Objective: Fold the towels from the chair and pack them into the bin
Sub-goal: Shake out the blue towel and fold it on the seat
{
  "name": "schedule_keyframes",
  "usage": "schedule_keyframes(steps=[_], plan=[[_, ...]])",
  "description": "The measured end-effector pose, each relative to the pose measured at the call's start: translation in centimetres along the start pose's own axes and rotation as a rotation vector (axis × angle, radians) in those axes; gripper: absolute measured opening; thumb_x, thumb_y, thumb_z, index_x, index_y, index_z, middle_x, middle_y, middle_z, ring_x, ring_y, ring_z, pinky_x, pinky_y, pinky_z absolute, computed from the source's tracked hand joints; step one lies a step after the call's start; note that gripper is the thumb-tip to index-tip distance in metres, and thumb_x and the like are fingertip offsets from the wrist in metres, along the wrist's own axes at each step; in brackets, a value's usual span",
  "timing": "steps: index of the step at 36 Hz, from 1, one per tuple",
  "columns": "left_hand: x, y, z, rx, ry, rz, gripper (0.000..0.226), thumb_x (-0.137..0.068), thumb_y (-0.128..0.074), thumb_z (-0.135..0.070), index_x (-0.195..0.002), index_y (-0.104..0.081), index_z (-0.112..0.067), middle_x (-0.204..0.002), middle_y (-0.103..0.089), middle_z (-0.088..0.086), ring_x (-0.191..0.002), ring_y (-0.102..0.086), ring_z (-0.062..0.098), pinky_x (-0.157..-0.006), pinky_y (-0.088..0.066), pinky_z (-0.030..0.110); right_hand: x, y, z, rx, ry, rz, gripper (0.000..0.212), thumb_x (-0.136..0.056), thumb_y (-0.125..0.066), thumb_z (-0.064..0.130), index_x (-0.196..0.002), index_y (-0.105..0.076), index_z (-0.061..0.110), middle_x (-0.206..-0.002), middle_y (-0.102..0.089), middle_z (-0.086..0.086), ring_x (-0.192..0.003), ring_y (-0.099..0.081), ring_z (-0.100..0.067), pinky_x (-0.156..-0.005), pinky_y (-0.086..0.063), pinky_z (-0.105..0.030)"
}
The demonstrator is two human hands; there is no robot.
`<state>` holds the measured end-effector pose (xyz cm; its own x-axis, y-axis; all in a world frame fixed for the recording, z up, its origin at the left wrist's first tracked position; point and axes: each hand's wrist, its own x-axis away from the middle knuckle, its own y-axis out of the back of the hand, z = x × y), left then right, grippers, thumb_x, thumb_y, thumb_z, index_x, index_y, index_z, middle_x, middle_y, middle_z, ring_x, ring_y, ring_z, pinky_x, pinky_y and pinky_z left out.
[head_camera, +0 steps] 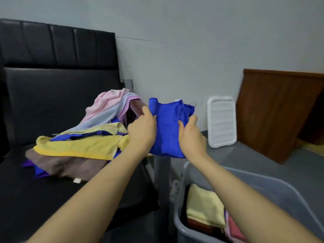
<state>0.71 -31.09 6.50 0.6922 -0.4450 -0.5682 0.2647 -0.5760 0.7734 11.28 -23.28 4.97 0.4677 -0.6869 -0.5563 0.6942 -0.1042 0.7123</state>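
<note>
You are holding a blue towel [166, 130] up in the air at the centre of the view, between the chair [52, 95] and the bin [273, 186]. The towel is hanging partly folded, its upper edge bunched and its lower edge dropping just above the bin's near-left corner. Your left hand [142, 130] is gripping the towel's left edge, thumb laid on the front of the cloth and fingers going behind it. Your right hand [191, 135] is gripping the right edge in like manner, thumb on the front, fingers curled round the back. The two hands are standing apart, with the width of the towel between them.

At 9 o'clock from the blue towel, a pile [78, 142] of unfolded towels is lying on the chair seat: pink and pale blue on top, yellow below these, brown and purple at the bottom. The pile is sitting toward the seat's right side, just beside your left hand.

At 5 o'clock, the grey bin is standing on the floor. A folded yellow towel [205, 207] is lying inside it on top of a red one [199, 227], and pink cloth [235, 230] is showing at the right of these.

At 3 o'clock, a white tray [221, 121] is leaning upright against the wall [192, 41], resting on a grey surface. Further toward 3 o'clock, a brown wooden board [277, 113] is leaning on the same wall.
</note>
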Motion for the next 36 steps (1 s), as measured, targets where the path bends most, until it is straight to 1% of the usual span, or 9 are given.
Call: schedule_keyframes(steps=[5, 8, 10, 13, 16, 20, 26, 31, 36], plan=[[0.6, -3.6, -7.7, 0.038, -0.111, 0.083, 0.032, -0.102, -0.031, -0.035, -0.118, -0.037, -0.007, -0.102, -0.066, 0.012, -0.094, -0.064, 0.036, -0.062, -0.031, 0.034, -1.0, 2.2, -8.0, 0.001, -0.135, 0.001, 0.04, -0.101, -0.031, 0.038, -0.118, -0.036, 0.002, -0.091, -0.066, -0.016, -0.085, -0.064, -0.038, -0.073, -0.051, -0.044], [1.6, -6.6, -12.1, 0.014, -0.178, 0.127, 0.032, -0.103, -0.03, -0.034, -0.118, -0.037, -0.007, -0.098, -0.066, 0.01, -0.09, -0.065, 0.033, -0.049, -0.023, 0.028, -1.2, 3.0, -13.2, 0.053, -0.191, 0.003, 0.038, -0.101, -0.032, 0.037, -0.117, -0.037, 0.002, -0.092, -0.066, -0.016, -0.086, -0.063, -0.037, -0.068, -0.047, -0.038], [2.5, -9.2, -15.1, 0.047, -0.221, 0.168, 0.031, -0.103, -0.03, -0.034, -0.115, -0.038, -0.006, -0.096, -0.066, 0.01, -0.087, -0.064, 0.032, -0.046, -0.019, 0.029, -1.1, 3.5, -16.9, 0.081, -0.245, 0.027, 0.037, -0.102, -0.032, 0.036, -0.117, -0.037, 0.003, -0.097, -0.066, -0.017, -0.09, -0.062, -0.038, -0.072, -0.047, -0.041], [4.2, -13.2, -18.7, 0.147, -0.227, 0.279, 0.032, -0.102, -0.032, -0.034, -0.116, -0.039, -0.006, -0.1, -0.065, 0.012, -0.09, -0.063, 0.032, -0.059, -0.033, 0.032, -0.5, 3.5, -22.2, 0.079, -0.34, 0.076, 0.039, -0.101, -0.033, 0.036, -0.121, -0.036, 0.003, -0.105, -0.064, -0.021, -0.095, -0.061, -0.04, -0.076, -0.046, -0.043], [6.6, -17.3, -21.8, 0.254, -0.184, 0.45, 0.033, -0.102, -0.035, -0.032, -0.119, -0.037, -0.004, -0.108, -0.063, 0.016, -0.098, -0.06, 0.035, -0.07, -0.035, 0.035, 0.7, 2.7, -27.7, 0.073, -0.412, 0.107, 0.036, -0.101, -0.036, 0.034, -0.117, -0.037, 0.002, -0.102, -0.063, -0.022, -0.094, -0.061, -0.041, -0.069, -0.04, -0.04], [10.3, -23.6, -24.6, 0.356, -0.131, 0.667, 0.03, -0.1, -0.039, -0.031, -0.115, -0.037, -0.004, -0.11, -0.061, 0.019, -0.099, -0.059, 0.038, -0.08, -0.047, 0.044, 2.9, 0.8, -34.7, 0.039, -0.549, 0.197, 0.037, -0.101, -0.038, 0.033, -0.119, -0.037, 0.001, -0.106, -0.061, -0.022, -0.096, -0.06, -0.041, -0.072, -0.042, -0.041], [15.1, -32.8, -26.8, 0.342, -0.05, 0.88, 0.031, -0.1, -0.042, -0.029, -0.115, -0.037, -0.002, -0.114, -0.058, 0.022, -0.103, -0.057, 0.041, -0.082, -0.046, 0.044, 5.7, -3.8, -43.7, 0.008, -0.735, 0.37, 0.039, -0.1, -0.04, 0.032, -0.121, -0.036, 0.0, -0.116, -0.058, -0.025, -0.106, -0.057, -0.043, -0.084, -0.044, -0.045], [18.2, -39.0, -27.5, 0.277, -0.028, 0.992, 0.033, -0.1, -0.041, -0.028, -0.118, -0.036, 0.0, -0.118, -0.055, 0.024, -0.11, -0.054, 0.04, -0.083, -0.044, 0.044, 8.1, -8.2, -48.8, -0.011, -0.787, 0.477, 0.037, -0.1, -0.041, 0.028, -0.121, -0.035, -0.002, -0.117, -0.057, -0.027, -0.105, -0.057, -0.043, -0.08, -0.045, -0.044], [20.2, -42.9, -27.5, 0.247, 0.003, 1.044, 0.047, -0.098, -0.045, -0.019, -0.136, -0.028, 0.003, -0.131, -0.046, 0.023, -0.117, -0.05, 0.037, -0.094, -0.041, 0.043, 9.8, -11.5, -52.1, -0.084, -0.851, 0.548, 0.037, -0.097, -0.047, 0.015, -0.125, -0.032, -0.003, -0.119, -0.054, -0.024, -0.103, -0.057, -0.04, -0.079, -0.045, -0.041]])
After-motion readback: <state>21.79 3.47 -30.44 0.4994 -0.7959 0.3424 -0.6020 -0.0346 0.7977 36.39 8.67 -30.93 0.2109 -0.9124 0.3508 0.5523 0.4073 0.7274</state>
